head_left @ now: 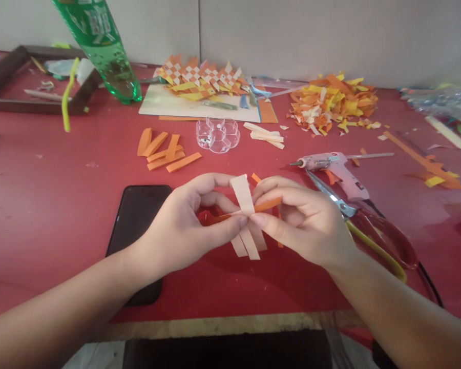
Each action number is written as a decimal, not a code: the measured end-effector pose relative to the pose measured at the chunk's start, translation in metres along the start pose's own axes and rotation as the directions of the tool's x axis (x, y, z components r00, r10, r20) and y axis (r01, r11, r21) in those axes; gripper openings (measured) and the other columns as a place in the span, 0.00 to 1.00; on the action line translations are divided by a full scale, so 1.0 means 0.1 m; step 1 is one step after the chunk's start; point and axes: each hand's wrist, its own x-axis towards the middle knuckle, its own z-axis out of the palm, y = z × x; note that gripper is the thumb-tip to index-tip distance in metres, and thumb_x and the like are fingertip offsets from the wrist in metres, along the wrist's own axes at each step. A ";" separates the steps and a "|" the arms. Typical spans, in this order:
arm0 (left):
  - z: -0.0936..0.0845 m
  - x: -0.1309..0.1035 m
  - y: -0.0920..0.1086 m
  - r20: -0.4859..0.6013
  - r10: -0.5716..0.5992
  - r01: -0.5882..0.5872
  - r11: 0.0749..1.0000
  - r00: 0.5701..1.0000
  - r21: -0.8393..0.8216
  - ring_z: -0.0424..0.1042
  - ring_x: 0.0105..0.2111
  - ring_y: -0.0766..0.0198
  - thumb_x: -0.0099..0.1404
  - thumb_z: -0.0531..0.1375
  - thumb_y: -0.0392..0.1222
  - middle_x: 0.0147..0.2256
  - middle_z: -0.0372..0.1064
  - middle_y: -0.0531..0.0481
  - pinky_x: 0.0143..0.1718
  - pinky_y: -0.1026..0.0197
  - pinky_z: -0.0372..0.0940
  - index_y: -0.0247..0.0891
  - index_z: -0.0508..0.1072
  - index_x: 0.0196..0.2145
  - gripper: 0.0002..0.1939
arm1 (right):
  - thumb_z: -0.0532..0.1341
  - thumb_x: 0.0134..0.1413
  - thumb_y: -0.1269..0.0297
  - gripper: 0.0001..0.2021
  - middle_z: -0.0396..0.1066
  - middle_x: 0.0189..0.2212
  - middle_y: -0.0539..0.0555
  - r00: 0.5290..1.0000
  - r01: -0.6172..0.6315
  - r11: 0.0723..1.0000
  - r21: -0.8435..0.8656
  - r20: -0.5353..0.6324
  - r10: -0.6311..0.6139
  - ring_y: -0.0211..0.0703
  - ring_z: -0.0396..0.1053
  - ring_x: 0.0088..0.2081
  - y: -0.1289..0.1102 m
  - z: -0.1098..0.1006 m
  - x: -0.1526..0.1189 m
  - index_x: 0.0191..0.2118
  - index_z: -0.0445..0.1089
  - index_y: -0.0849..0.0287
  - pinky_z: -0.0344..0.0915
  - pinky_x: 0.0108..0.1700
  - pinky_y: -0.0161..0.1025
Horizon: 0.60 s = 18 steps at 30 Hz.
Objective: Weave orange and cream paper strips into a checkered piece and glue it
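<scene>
Between both hands, above the red table, are interlaced paper strips [246, 197], pale cream crossing orange. My left hand [184, 225] pinches them from the left with thumb and fingers. From the other side my right hand [303, 220] pinches the same strips, and an orange strip [269, 204] juts out across its fingers. Several cream ends hang below the thumbs. Under my left wrist lies a black phone [138, 220]. Scissors [346, 207] with red and yellow handles and a pink glue gun [336, 166] lie beyond my right hand.
Loose orange strips [171, 151], cream strips [264, 135] and a clear compartment tray [217, 134] lie ahead. Behind are woven paper fish [203, 77], a heap of scraps [334, 102], a green bottle [107, 56] and a dark frame [26, 106]. The table's front edge [230, 324] runs below.
</scene>
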 end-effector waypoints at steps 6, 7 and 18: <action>0.01 0.01 0.00 0.014 0.008 -0.008 0.998 1.000 0.069 0.79 0.35 0.62 0.64 0.64 0.43 0.28 0.80 0.54 0.44 0.59 0.67 0.40 0.68 0.45 0.13 | 0.64 0.52 0.72 0.04 0.69 0.33 0.51 1.000 -0.006 1.000 0.003 -0.026 0.006 0.38 0.70 0.36 0.00 0.03 0.00 0.31 0.71 0.56 0.69 0.36 0.37; 0.02 0.01 0.00 0.020 0.026 -0.028 0.997 0.999 0.066 0.79 0.34 0.63 0.65 0.64 0.43 0.28 0.80 0.55 0.44 0.60 0.67 0.40 0.69 0.44 0.12 | 0.64 0.51 0.72 0.04 0.69 0.33 0.51 1.000 -0.009 1.000 -0.014 -0.030 0.008 0.38 0.70 0.36 0.00 0.04 0.00 0.31 0.71 0.56 0.69 0.36 0.37; 0.02 0.04 0.00 -0.003 0.050 -0.050 0.997 0.999 0.062 0.78 0.33 0.62 0.62 0.65 0.40 0.31 0.78 0.52 0.40 0.61 0.70 0.39 0.72 0.38 0.07 | 0.61 0.53 0.70 0.03 0.68 0.32 0.50 0.998 -0.062 0.998 -0.006 -0.016 0.061 0.36 0.68 0.31 -0.07 0.04 0.01 0.29 0.69 0.57 0.67 0.31 0.35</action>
